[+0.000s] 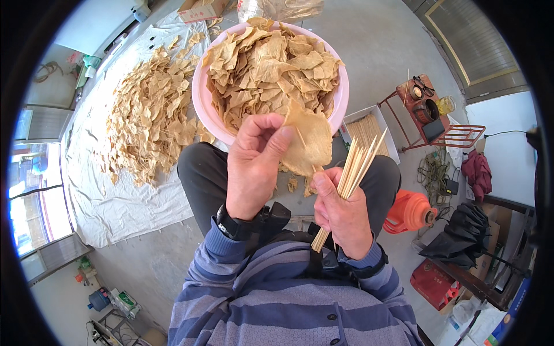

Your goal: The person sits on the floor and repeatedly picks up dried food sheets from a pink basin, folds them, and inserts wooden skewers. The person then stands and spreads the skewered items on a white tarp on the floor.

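Between thumb and fingers, my left hand (255, 166) pinches the upper left edge of a thin tan sheet, probably dried tofu skin (315, 140). One wooden skewer (300, 137) passes through this sheet, its middle showing on the surface and its lower end near my right fingertips. My right hand (344, 209) grips a bundle of pointed wooden skewers (355, 166) in its palm, and its thumb and forefinger meet the single skewer at the sheet's lower edge. Just beyond both hands stands a pink plastic tub (202, 106) heaped with loose tan sheets (270, 65).
Left of the tub, skewered sheets (149, 116) lie piled on a white cloth (130, 212). A white box of skewers (368, 129) sits by my right knee. Further right are a small metal-framed chair (411, 93) bearing several items, an orange jug (409, 212) and a black umbrella (458, 233).
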Motion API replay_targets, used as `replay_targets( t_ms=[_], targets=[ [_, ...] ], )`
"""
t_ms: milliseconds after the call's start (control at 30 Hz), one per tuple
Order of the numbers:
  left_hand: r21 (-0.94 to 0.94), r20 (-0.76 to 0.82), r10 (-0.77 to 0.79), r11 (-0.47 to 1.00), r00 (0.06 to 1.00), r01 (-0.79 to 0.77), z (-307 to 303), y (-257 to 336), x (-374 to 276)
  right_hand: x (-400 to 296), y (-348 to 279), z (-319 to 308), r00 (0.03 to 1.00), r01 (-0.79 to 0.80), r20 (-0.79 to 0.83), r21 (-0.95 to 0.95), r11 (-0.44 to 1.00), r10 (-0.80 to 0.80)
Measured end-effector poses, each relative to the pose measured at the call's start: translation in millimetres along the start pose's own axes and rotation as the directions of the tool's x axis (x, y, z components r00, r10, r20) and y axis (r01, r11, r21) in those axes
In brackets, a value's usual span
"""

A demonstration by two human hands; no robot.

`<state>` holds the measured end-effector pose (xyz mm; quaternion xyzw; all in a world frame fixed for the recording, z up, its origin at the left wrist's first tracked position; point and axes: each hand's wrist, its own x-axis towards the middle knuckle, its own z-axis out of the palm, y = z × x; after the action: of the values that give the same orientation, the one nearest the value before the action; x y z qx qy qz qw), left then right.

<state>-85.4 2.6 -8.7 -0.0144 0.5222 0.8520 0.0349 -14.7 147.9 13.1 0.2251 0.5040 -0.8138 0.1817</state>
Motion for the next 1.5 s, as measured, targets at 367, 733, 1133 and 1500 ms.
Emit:
replay_targets(
  t_ms=[367, 733, 1133, 1500],
  targets=[
    [-0.055, 0.106, 0.085, 0.995, 0.991, -0.08, 6, -1, -4, -1, 6, 1, 0.992, 0.114, -0.052, 0.038, 0.993, -0.112],
    [-0.066, 0.107, -0.101, 0.992, 0.989, 0.109, 21, -4, -14, -1, 8, -1, 0.979, 0.203, -0.047, 0.08, 0.976, -0.2],
    [0.112, 0.075, 0.037, 0.993, 0.996, -0.045, 13, 7, -6, 1, 5, -7, 0.988, 0.153, -0.008, 0.012, 0.988, -0.153],
    [0.003, 0.094, -0.11, 0.994, 0.99, 0.11, 17, 9, -7, 3, 16, -13, 0.953, 0.303, -0.003, -0.093, 0.948, -0.304]
  ],
)
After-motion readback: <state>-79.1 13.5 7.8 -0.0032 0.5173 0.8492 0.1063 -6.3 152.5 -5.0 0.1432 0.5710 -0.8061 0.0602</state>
